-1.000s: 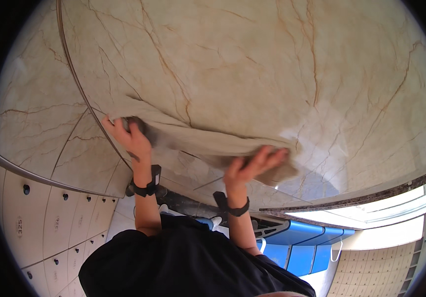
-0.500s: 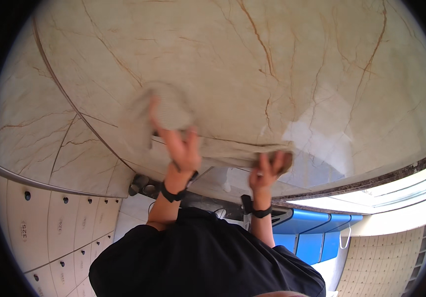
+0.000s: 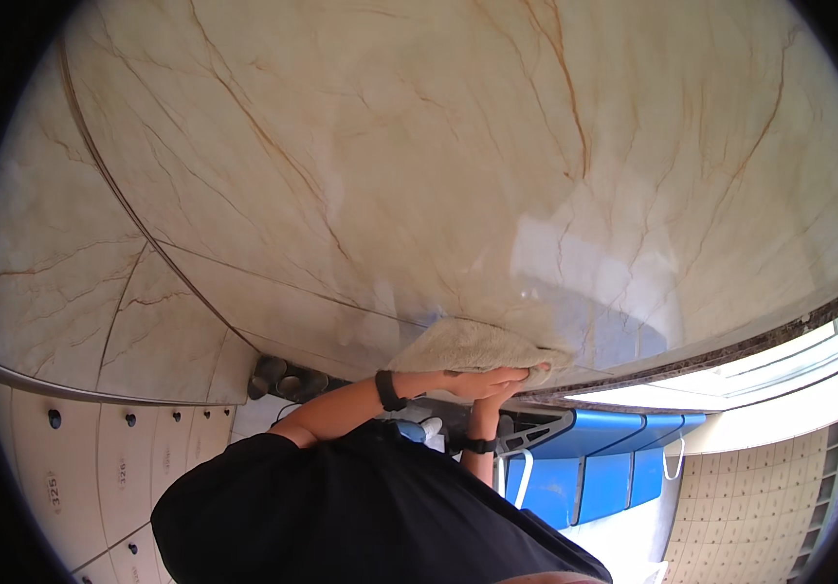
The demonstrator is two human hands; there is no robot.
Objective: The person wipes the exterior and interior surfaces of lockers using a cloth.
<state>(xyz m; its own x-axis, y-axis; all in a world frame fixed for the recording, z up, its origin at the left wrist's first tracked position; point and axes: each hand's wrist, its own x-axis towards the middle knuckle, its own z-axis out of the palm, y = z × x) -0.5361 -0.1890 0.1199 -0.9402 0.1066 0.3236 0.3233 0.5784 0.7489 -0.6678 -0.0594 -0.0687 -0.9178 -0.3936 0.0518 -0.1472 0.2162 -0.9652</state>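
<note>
A beige, fuzzy-looking cloth (image 3: 473, 343) is bunched against the cream marble-patterned wall. My left hand (image 3: 475, 382), with a black band on its wrist, reaches across to the right and grips the cloth's lower edge. Close against it is my right hand (image 3: 503, 391), also banded in black, closed at the cloth's right end. Where the two hands meet, the fingers overlap, so part of each grip is hidden.
Glossy marbled wall panels (image 3: 419, 127) fill the upper view. Numbered lockers (image 3: 88, 448) stand at left, more lockers (image 3: 760, 496) at far right. Blue seats (image 3: 599, 477) are at lower right. Dark shoes (image 3: 288, 380) sit by the wall's base, and a window (image 3: 730, 389) lets in light.
My left hand has moved right and down to join my right hand. The cloth, stretched wide and partly blurred before, is now gathered into a smaller bundle.
</note>
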